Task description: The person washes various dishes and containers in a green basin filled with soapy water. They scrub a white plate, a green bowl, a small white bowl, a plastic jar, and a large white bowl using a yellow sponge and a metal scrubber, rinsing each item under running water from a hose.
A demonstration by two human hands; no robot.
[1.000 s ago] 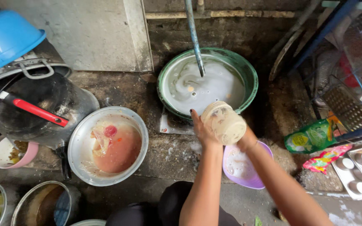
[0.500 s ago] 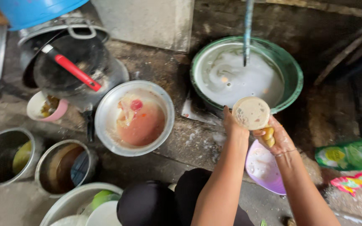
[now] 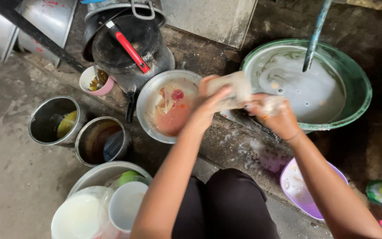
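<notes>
My left hand [image 3: 208, 104] grips a pale, soapy plastic container [image 3: 233, 90], blurred by motion, held over the wet floor between two basins. Against the container's right end, my right hand [image 3: 275, 116] is closed on a foamy scrubbing sponge [image 3: 268, 106]. Just left of the hands sits a metal bowl [image 3: 149, 95] with reddish water and food scraps. To the right is a large green-rimmed basin [image 3: 359, 88] of cloudy soapy water, with a blue-green pipe [image 3: 315, 33] reaching into it.
A black wok with a red-handled utensil [image 3: 129, 46] lies at the top. Two steel pots [image 3: 54, 119] [image 3: 100, 141] stand at the left, beside a small pink bowl [image 3: 96, 82]. White cups and lids fill a basin [image 3: 98, 177] below. A purple bowl [image 3: 297, 186] sits near my right knee.
The view has swung left and down. The container has tipped from mouth-up onto its side, and both hands have shifted left toward the reddish bowl while scrubbing.
</notes>
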